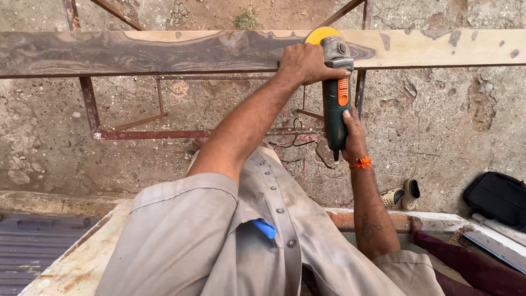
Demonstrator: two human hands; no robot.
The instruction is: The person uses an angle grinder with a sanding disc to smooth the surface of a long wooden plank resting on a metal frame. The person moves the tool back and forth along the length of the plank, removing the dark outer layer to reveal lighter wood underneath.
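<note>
A dark green angle grinder [335, 104] with an orange switch and a yellow disc [320, 35] rests on a long wooden plank [164, 52] with dark grain. My left hand [308, 63] grips the grinder's head, pressing it onto the plank. My right hand [353, 134] holds the rear of the grinder body; an orange thread circles that wrist. The disc is partly hidden behind my left hand and the grinder's head.
The plank lies across a rusty metal frame [164, 133] over rough concrete ground. Red wires [290, 143] trail under the frame. A pair of shoes [402, 194] and a black bag [497, 198] sit at the right. A blue pen [265, 228] sticks from my shirt pocket.
</note>
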